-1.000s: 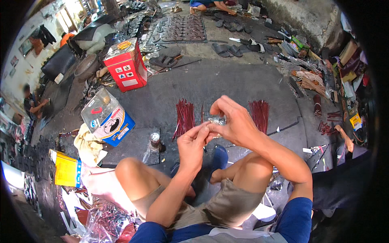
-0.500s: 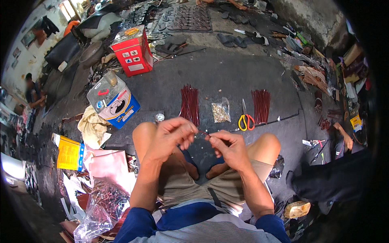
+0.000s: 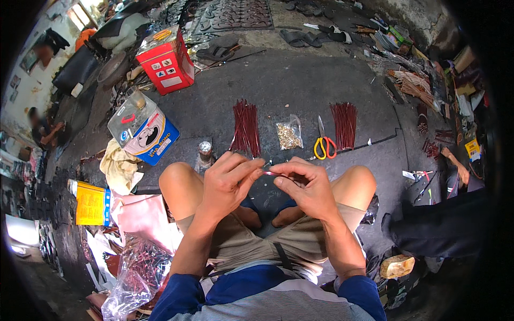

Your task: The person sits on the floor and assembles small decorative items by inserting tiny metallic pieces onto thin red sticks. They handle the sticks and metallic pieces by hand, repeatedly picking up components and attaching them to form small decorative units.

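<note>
Left hand (image 3: 227,182) and right hand (image 3: 305,187) met above the lap, between the raised knees. Both were pinched, thumb against fingertips, on the two ends of one thin red strip (image 3: 270,173), which ran short and level between them. Whether a small metal piece sat on its end could not be told; too small.

Step, as judged: fitting or working the end of a single strip, held at chest height for close viewing. The next move would call for a steady pinch from one hand while the other freed itself to reach forward to the floor.

Floor: dark, dusty, matt concrete. Just ahead of the hands lay a bundle of red strips (image 3: 246,128), thin, stiff-looking, fanned slightly at the far end. Beside it, a small clear plastic bag of brassy bits (image 3: 289,136), granular and shiny. Next, scissors with yellow and orange handles (image 3: 323,144), blades pointing away. Then a second red bundle (image 3: 344,124), cut ends even.

A small glass bottle with a metal cap (image 3: 205,152) stood near the left knee. Further left, a blue-and-white tin can (image 3: 143,132) lay tilted; behind it, a red box (image 3: 166,60).
</note>
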`<action>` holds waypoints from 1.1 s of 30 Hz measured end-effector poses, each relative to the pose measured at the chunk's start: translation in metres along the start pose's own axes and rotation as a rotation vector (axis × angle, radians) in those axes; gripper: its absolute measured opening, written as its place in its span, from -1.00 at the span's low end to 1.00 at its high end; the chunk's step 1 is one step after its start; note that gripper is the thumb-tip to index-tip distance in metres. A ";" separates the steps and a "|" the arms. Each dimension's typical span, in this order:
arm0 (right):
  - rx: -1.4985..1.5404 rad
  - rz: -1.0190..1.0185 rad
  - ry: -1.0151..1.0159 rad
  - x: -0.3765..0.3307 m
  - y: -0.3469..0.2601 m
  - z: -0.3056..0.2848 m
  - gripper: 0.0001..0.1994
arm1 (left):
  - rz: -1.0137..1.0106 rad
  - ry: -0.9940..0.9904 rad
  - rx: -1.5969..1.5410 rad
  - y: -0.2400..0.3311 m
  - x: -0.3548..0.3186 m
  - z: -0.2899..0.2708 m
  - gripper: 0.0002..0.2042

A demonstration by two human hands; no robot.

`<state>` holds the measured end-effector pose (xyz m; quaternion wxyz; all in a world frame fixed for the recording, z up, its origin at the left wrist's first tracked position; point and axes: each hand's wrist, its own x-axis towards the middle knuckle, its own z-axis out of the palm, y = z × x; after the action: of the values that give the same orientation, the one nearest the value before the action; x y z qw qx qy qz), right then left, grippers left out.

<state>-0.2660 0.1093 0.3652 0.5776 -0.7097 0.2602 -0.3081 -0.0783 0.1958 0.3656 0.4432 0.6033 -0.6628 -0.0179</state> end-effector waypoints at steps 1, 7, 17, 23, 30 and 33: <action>-0.068 -0.055 0.034 0.001 0.001 -0.001 -0.80 | -0.069 0.000 -0.046 0.000 -0.001 -0.002 -0.85; -0.361 -0.272 0.173 0.007 0.003 0.003 -0.80 | -0.588 0.107 -0.602 -0.002 -0.010 -0.001 -0.87; 0.126 0.019 0.365 0.019 0.022 0.021 -0.84 | -0.903 0.267 -1.011 0.001 -0.018 0.040 -0.82; 0.485 0.265 0.351 0.025 0.052 0.027 -0.80 | -0.907 0.304 -1.111 0.006 -0.016 0.071 -0.83; 0.464 0.265 0.302 0.021 0.065 0.030 -0.78 | -0.822 0.304 -0.931 0.009 -0.021 0.093 -0.86; 0.592 0.288 0.329 0.023 0.063 0.028 -0.78 | -0.843 0.324 -0.906 0.012 -0.022 0.093 -0.86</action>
<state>-0.2310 0.0991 0.3027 0.7460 -0.4087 0.3463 -0.3956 -0.1470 0.1695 0.3033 0.7036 0.5602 -0.2200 -0.3777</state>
